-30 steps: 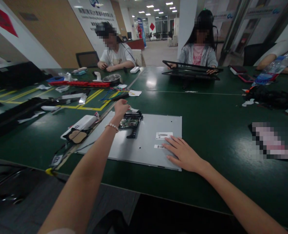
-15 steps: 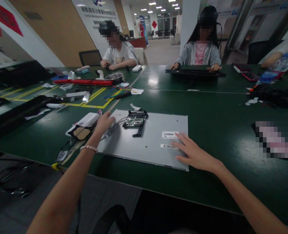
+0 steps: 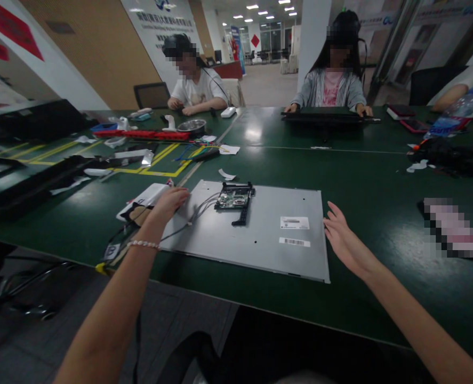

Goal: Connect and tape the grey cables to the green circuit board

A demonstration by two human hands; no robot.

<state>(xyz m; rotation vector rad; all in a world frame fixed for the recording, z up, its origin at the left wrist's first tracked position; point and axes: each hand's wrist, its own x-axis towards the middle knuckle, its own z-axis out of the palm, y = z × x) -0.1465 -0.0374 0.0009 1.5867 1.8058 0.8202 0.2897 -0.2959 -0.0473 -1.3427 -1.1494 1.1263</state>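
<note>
A flat silver-grey display panel [image 3: 220, 242] lies back side up before me. A green circuit board [image 3: 233, 199] in a black bracket sits on its upper part, and grey cables [image 3: 204, 207] run left from it. At the panel's left edge is my left hand [image 3: 170, 205], its visible fingers stretched out; the hand itself hides their contact with the panel. My right hand [image 3: 341, 232] is open at the right edge, fingers apart, fingertips at or touching the rim. Two white labels [image 3: 294, 223] are stuck near that side. Beside my left hand lies a white power tool-like object [image 3: 140, 200], partly covered.
On the right lies a phone [image 3: 454, 228]. Black cloth-like items [image 3: 440, 157] and a plastic bottle [image 3: 462, 112] are behind it. Tools, coloured wires [image 3: 196, 152] and black frame parts [image 3: 40, 184] cover the left. Across the table sit two people; one holds a dark flat panel [image 3: 328, 118].
My right hand has moved off the panel's labels to its right edge. The panel has shifted slightly right in view, as has the whole scene. My left hand stays by the left edge.
</note>
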